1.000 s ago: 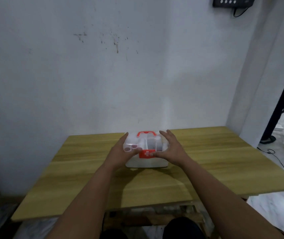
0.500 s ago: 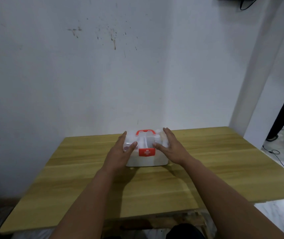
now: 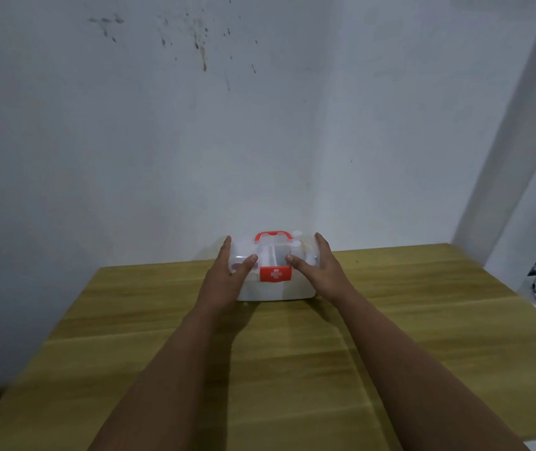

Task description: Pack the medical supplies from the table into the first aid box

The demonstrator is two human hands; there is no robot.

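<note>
Fingers (image 3: 227,252) of both hands lie spread against the first aid box (image 3: 273,281), left hand (image 3: 227,278) and right hand (image 3: 320,271) pressing its sides, far on the wooden tabletop (image 3: 292,369) near a stained white wall (image 3: 195,125); contents blurred.

Dim, cool indoor light, soft overall blur; forearm shadows on the counter (image 3: 422,320); brighter at right edge, wide-angle bending there

Two bare forearms, no sleeves in view; left hand (image 3: 227,278), right hand (image 3: 323,271), ringless fingers
</note>
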